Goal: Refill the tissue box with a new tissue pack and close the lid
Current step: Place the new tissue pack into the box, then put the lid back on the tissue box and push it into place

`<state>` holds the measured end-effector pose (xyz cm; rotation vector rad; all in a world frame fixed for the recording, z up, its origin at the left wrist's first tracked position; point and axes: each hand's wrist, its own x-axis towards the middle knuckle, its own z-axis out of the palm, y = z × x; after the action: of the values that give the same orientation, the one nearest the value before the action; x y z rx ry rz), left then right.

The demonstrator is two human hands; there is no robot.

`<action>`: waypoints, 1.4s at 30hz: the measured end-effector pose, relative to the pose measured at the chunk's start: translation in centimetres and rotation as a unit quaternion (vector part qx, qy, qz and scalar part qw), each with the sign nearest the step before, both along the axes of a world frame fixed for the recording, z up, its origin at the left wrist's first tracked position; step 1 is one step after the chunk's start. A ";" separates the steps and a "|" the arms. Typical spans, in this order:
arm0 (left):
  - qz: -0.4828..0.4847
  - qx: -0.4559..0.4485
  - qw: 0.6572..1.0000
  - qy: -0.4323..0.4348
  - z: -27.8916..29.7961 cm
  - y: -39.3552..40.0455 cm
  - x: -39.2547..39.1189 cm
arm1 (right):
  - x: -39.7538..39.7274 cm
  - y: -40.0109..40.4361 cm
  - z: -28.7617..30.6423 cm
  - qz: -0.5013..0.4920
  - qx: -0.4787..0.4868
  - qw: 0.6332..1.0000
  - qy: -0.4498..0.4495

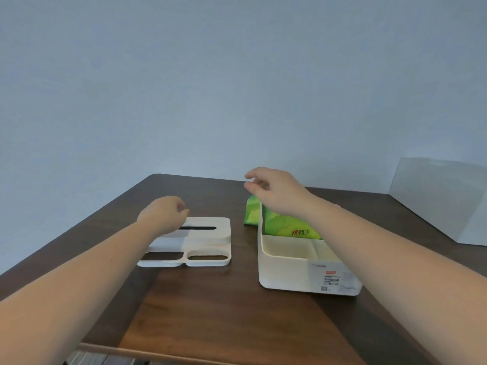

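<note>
The white tissue box (287,275) stands open on the right of the dark wooden table (224,306). A green tissue pack (279,222) lies tilted in its rear compartment, its left end sticking out over the box's wall. My right hand (274,191) hovers above that pack, fingers loosely curled and apart, touching nothing. The white lid (205,241), with a slot and two oval openings, lies flat on the table to the left of the box. My left hand (163,214) is over the lid's far left corner, fingers curled; nothing shows in its grip.
A pale grey-white panel or box (445,198) stands at the far right against the wall. The table's near edge runs along the bottom of the view, with something dark below it at the bottom left.
</note>
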<state>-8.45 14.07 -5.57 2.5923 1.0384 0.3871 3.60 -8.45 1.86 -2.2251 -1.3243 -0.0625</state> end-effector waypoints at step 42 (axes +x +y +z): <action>0.006 -0.223 0.945 -0.240 5.4 -10.6 5.1 | 4.1 -5.6 1.2 -0.272 -0.043 0.950 0.148</action>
<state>-3.36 3.50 -0.13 1.9543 0.8470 0.6602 7.74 -14.06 3.10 -2.4929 -0.5416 0.1270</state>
